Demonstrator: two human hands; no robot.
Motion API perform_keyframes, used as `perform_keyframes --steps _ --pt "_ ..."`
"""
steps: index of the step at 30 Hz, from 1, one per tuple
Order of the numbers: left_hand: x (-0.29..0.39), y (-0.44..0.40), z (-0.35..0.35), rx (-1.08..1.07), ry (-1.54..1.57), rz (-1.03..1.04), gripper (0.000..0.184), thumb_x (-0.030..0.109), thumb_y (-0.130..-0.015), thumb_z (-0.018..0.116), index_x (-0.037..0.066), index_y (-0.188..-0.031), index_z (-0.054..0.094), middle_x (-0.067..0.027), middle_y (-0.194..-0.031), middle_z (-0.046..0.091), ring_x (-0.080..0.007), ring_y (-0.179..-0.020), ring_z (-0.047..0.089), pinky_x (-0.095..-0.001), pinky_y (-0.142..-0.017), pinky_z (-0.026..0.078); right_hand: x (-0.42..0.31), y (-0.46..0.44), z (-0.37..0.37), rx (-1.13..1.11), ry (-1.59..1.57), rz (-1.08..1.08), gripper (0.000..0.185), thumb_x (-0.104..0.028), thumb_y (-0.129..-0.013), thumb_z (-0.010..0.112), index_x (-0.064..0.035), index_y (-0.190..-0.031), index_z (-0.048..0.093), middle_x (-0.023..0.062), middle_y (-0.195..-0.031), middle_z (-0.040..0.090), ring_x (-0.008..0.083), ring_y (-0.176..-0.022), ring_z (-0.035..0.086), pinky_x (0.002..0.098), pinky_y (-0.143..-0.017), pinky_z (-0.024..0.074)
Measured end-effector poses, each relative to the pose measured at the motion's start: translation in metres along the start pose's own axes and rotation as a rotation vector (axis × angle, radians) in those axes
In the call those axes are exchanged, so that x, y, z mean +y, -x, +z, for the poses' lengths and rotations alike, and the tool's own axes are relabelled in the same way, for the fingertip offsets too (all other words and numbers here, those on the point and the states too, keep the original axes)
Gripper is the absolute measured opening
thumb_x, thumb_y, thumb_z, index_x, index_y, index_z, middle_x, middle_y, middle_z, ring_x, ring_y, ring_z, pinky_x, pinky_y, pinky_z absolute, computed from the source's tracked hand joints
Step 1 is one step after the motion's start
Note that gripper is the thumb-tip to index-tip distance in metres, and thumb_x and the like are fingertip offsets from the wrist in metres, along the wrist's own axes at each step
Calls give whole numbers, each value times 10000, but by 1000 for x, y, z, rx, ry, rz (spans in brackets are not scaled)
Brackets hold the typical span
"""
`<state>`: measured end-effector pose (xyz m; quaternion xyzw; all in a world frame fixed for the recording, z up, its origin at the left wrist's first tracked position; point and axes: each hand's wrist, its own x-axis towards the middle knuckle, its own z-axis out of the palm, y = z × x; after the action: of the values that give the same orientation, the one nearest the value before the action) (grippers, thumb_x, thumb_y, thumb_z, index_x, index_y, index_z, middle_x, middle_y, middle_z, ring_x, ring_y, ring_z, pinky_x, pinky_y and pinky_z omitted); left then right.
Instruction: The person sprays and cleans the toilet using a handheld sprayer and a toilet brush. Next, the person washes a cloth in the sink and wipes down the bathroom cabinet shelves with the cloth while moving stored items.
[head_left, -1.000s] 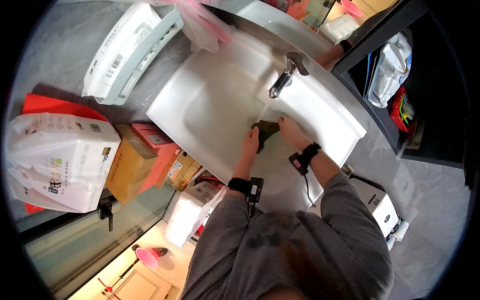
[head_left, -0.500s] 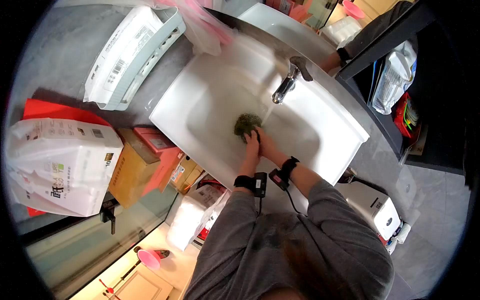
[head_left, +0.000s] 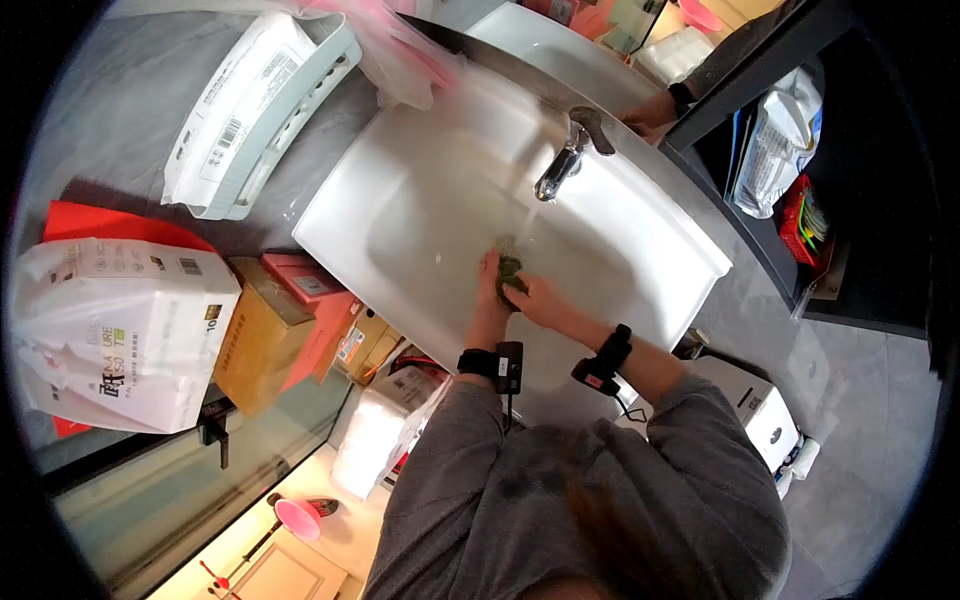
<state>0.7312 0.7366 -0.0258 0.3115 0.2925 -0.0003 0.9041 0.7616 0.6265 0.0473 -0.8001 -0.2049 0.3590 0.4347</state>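
Both hands are over the white sink basin (head_left: 420, 215), with a dark green clump (head_left: 510, 268) between them. My left hand (head_left: 489, 285) is on the clump's left side, its fingers closed against it. From the right, my right hand (head_left: 541, 300) pinches the clump near its lower part. The clump looks bunched up and small; its exact nature cannot be made out. Above and to the right of the hands is the chrome faucet (head_left: 562, 165), and a thin stream of water seems to fall from its spout.
A grey-white basket (head_left: 265, 140) with a white package stands on the counter at upper left. Below it are a wrapped tissue pack (head_left: 130, 330) and a cardboard box (head_left: 258, 335). A dark shelf (head_left: 720, 185) is at right, a white box (head_left: 745, 405) below it.
The green clump was spread wider in the basin and now is bunched between my hands. My right forearm has swung outward to the right, and the hand comes in from the side.
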Motion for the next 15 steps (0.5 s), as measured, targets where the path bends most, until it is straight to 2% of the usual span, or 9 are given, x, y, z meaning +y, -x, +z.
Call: perform_keyframes --steps 2,6,8,10,11,12,13,14,15 --pt "-7 2 -1 84 95 1 327 377 -871 390 76 -985 451 -55 -913 500 -185 -763 526 -323 -621 464 -3 -4 -2 -16 -23 45 339 -283 -801 489 46 -876 523 201 -740 562 286 -664 549 379 -612 419" --pt "0 19 17 197 3 -86 333 350 -877 377 57 -1024 436 -62 -929 499 -188 -744 521 -313 -609 452 45 -34 0 137 123 28 337 -284 -814 455 47 -842 516 249 -743 545 381 -685 526 424 -609 409" --pt "11 37 36 310 -240 -250 380 359 -874 388 33 -1068 423 -87 -980 490 -194 -808 509 -326 -650 439 61 -43 -10 177 191 35 343 -287 -820 445 48 -848 512 255 -750 543 400 -716 518 435 -619 407" --pt "13 37 30 334 -340 -157 442 366 -855 430 16 -1122 396 -127 -1013 474 -192 -878 483 -343 -713 419 63 -39 -18 247 255 -17 304 -267 -816 471 22 -907 498 250 -813 544 412 -721 522 443 -650 418" --pt "21 32 17 240 -717 -177 469 366 -842 452 20 -1150 379 -155 -1075 441 -218 -954 451 -355 -764 401 65 -37 -22 245 257 -12 304 -267 -816 471 22 -907 498 250 -813 544 412 -721 522 443 -650 418" --pt "24 29 7 133 -1095 -193 502 366 -829 473 23 -1179 363 -183 -1136 408 -244 -1030 420 -367 -815 382 53 -31 -31 220 317 141 316 -265 -803 500 -4 -979 482 253 -922 512 406 -780 520 442 -673 428" --pt "24 29 3 133 -1096 -193 502 366 -829 473 23 -1179 363 -183 -1136 408 -244 -1030 420 -367 -815 382 46 -28 -36 195 375 288 356 -263 -789 529 -30 -1051 467 256 -1030 479 400 -839 517 442 -696 438" --pt "24 29 0 201 -1310 -147 531 351 -816 492 25 -1206 337 -205 -1186 363 -295 -1078 380 -382 -851 361 47 -28 -34 195 375 288 356 -263 -789 529 -30 -1051 467 256 -1030 479 400 -839 517 442 -696 438" --pt "24 30 -2 274 -1522 -97 565 337 -804 510 27 -1232 312 -227 -1235 319 -347 -1126 339 -396 -887 340 51 -28 -30 180 546 233 427 -270 -764 566 -55 -1110 439 263 -1133 383 403 -944 460 456 -741 426"
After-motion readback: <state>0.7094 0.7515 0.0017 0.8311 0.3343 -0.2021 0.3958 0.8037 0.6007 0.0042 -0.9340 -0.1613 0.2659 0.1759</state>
